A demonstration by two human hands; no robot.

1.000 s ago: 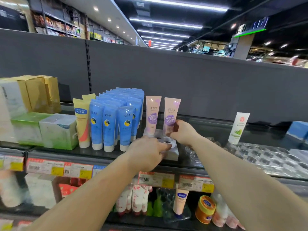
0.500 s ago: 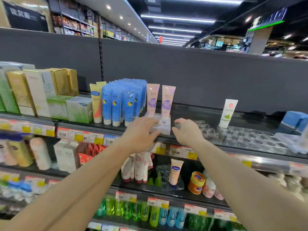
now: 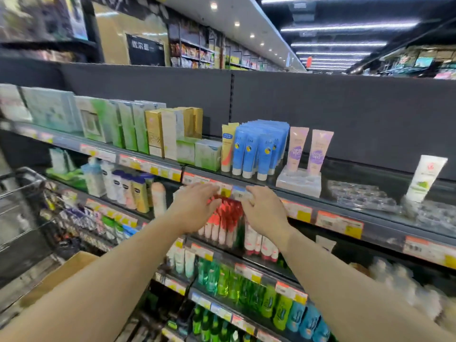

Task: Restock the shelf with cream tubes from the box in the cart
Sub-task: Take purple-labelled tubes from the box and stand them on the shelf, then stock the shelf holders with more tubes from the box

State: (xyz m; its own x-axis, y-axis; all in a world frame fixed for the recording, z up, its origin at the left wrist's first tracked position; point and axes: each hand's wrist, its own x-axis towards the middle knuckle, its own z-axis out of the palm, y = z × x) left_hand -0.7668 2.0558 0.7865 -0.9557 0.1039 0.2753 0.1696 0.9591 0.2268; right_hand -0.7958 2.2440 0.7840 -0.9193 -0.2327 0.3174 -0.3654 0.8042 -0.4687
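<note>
Two pink tubes up, both hands empty

Both of my hands hang below the white tray, in front of the price strip; left hand and right hand have fingers loosely spread, holding nothing; two pink cream tubes stand cap-down in the tray's rear sockets, front sockets vacant; I judge such tubes light, soft-walled and glossy, so pinch near the stiff cap or the crimped end, not the belly; blue tubes crowd just left of the tray; clear trays lie to its right; shelf is dark and glossy; cardboard box sits far below-left of the tray, beside the wire cart; the supermarket aisle is blurred.
</note>
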